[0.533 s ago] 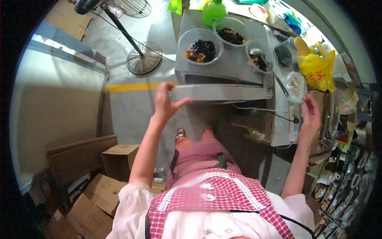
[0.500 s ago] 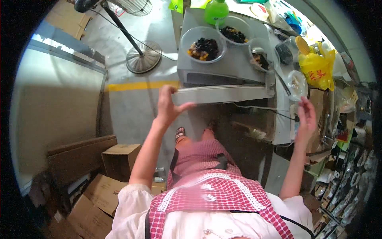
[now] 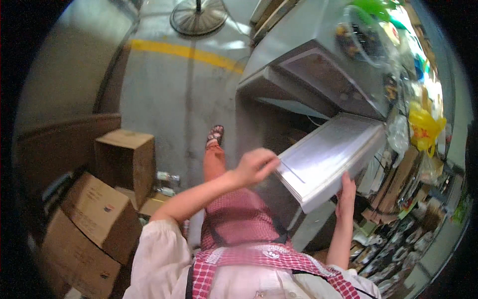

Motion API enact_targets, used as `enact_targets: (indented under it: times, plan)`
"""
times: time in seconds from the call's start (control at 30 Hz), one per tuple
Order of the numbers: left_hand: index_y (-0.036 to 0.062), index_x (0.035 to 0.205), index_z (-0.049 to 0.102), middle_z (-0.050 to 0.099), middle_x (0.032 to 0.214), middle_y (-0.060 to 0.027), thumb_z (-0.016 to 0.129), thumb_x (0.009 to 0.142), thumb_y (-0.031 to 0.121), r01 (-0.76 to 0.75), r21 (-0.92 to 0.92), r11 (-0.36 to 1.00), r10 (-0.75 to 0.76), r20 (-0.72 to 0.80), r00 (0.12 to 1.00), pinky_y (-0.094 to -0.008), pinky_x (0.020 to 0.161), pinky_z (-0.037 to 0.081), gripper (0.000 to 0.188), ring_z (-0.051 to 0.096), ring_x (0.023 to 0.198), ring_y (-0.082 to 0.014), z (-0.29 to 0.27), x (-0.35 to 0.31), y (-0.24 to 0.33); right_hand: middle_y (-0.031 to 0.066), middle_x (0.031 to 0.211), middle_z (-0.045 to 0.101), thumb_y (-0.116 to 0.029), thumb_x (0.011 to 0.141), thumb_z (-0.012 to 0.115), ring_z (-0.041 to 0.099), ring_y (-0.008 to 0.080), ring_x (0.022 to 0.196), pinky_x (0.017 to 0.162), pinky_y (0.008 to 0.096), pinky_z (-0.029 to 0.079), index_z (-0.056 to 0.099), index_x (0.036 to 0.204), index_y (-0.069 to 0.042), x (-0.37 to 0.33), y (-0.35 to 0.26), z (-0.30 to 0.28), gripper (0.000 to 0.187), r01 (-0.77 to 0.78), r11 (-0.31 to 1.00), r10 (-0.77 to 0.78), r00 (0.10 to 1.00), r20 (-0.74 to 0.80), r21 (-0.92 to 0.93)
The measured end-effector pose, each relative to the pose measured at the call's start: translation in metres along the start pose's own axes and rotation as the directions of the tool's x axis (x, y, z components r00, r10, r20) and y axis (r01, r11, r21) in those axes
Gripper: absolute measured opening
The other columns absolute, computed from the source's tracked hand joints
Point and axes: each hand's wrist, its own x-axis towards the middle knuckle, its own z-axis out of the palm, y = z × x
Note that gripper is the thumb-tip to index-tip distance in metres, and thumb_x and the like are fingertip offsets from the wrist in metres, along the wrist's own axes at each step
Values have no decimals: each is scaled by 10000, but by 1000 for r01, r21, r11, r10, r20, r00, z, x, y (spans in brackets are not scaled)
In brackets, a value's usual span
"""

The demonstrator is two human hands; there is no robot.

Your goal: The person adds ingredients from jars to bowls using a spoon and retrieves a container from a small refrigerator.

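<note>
Evidently, opening is complete: the silvery-white door (image 3: 328, 154) of a boxy grey cabinet (image 3: 294, 47), possibly a small refrigerator, stands ajar between the two hands, not yet shut. Left hand (image 3: 256, 167): fingers half-curled at the door's free edge, grip uncertain. Right hand (image 3: 346, 195): fingers extended, unclosed, against or just beside the outer face. Door smooth, slab-like, glossy; yellow plastic bag (image 3: 423, 124) crinkled; cardboard carton (image 3: 102, 212) matte, angular.

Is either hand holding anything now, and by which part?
A firm hold cannot be told: the left hand is by the open appliance door's free edge, the right hand at its outer face.
</note>
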Motion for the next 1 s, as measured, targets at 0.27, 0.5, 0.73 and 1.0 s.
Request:
enact_targets:
  times: [0.27,0.5,0.73,1.0]
  plan:
    - [47,1262,572,592,1190,-170,735,863,258,24,387,922,225,-584,780,-443,985,438,480,554,1122,-350,-15,136,-142,176,1523,318,-686,925,493,394,352,1372,1112,471,369,167,1583,-84,-3,62,-27,950,205,964,-190,977,-97,170]
    - [67,1270,613,611,1171,-51,583,1020,259,-36,-157,987,-58,-556,829,-277,965,436,316,568,1078,-149,-20,162,-211,227,1533,329,-688,974,409,387,324,1379,1123,429,347,192,1565,17,2,15,23,945,277,960,-276,961,-32,30]
    - [44,1372,574,577,1352,-72,387,1074,408,-162,-448,880,11,-321,947,-336,1088,344,507,511,1230,-172,-41,162,-197,134,1344,581,-584,1030,414,578,253,1209,1051,395,437,460,1435,-1,36,-44,73,712,549,808,-541,835,-98,215]
    - [88,1477,483,502,1462,-109,452,995,594,-198,-356,914,133,-199,971,-385,1171,273,700,426,1377,-244,-55,169,-206,241,1425,535,-651,1025,245,488,388,1356,1174,514,335,515,1389,65,74,-81,126,847,513,734,-678,585,445,445]
